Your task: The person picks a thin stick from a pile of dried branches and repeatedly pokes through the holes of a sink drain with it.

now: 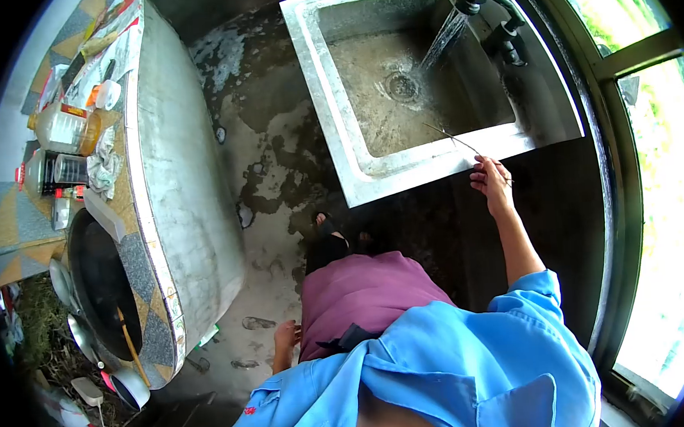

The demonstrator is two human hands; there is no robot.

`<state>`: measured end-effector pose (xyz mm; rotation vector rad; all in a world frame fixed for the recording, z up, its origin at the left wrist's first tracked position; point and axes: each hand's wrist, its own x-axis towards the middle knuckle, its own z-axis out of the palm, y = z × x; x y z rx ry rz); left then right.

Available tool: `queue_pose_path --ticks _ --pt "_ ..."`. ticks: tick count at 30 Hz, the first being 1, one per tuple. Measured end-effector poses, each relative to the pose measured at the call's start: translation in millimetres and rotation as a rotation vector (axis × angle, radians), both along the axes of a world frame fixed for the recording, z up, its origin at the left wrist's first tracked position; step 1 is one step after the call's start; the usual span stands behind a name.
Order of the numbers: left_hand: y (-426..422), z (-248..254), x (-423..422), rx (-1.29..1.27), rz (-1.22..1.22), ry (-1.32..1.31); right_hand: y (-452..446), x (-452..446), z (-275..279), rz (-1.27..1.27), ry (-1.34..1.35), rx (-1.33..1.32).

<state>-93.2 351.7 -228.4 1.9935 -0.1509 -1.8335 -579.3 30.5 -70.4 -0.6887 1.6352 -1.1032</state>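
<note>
My right hand (494, 182) is closed on a thin pair of chopstick-like sticks (456, 139), near the front rim of the sink (425, 167). The tips of the sticks reach over the basin. From the black faucet (468, 4), water (443, 41) runs down toward the drain (402, 87). Low at my left side hangs my left hand (287, 334), beside the purple cloth (362, 290) at my waist. Its fingers are loosely bent, and whether they hold anything is hard to make out.
On the left, a tiled counter (151, 319) bears a large wok (99, 283), a wooden-handled utensil (132, 348), an oil bottle (66, 127) and other containers. A wet floor (268, 218) lies between counter and sink. A window (662, 194) is at the right.
</note>
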Motion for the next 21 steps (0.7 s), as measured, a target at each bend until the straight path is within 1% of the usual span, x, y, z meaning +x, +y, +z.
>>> queue_pose_path --ticks 2,3,5,7,9,12,14,15,16,17,19,21 --pt "17 -11 1 -0.082 -0.204 -0.131 7 -3 1 -0.097 -0.129 -0.001" --pt "23 -19 3 -0.134 -0.316 -0.197 9 -3 3 -0.099 -0.132 -0.012" --pt "31 -38 10 -0.241 -0.536 -0.335 13 -2 7 -0.188 -0.166 0.000" --pt "30 -54 22 -0.321 -0.687 -0.427 11 -1 12 -0.235 -0.148 -0.060" --pt "18 -67 32 -0.397 -0.800 -0.505 -2 -14 9 -0.325 -0.123 -0.082" --pt "-5 -91 59 -0.536 -0.987 -0.624 -28 -39 14 -0.472 -0.189 -0.196" --pt "-24 -100 75 -0.565 -1.180 -0.727 -50 -56 21 -0.512 -0.200 -0.260" --pt "-34 -87 77 -0.513 -1.333 -0.788 -63 -60 26 -0.544 -0.225 -0.275" --pt "-42 -70 74 -0.509 -1.328 -0.785 -75 -66 27 -0.534 -0.239 -0.295" --pt "-52 -46 71 -0.504 -1.061 -0.667 -88 -72 26 -0.521 -0.257 -0.309" --pt "-74 4 64 -0.476 -0.531 -0.436 -114 -76 26 -0.561 -0.222 -0.232" --pt "-86 28 61 -0.436 -0.006 -0.201 -126 -66 32 -0.535 -0.182 -0.210"
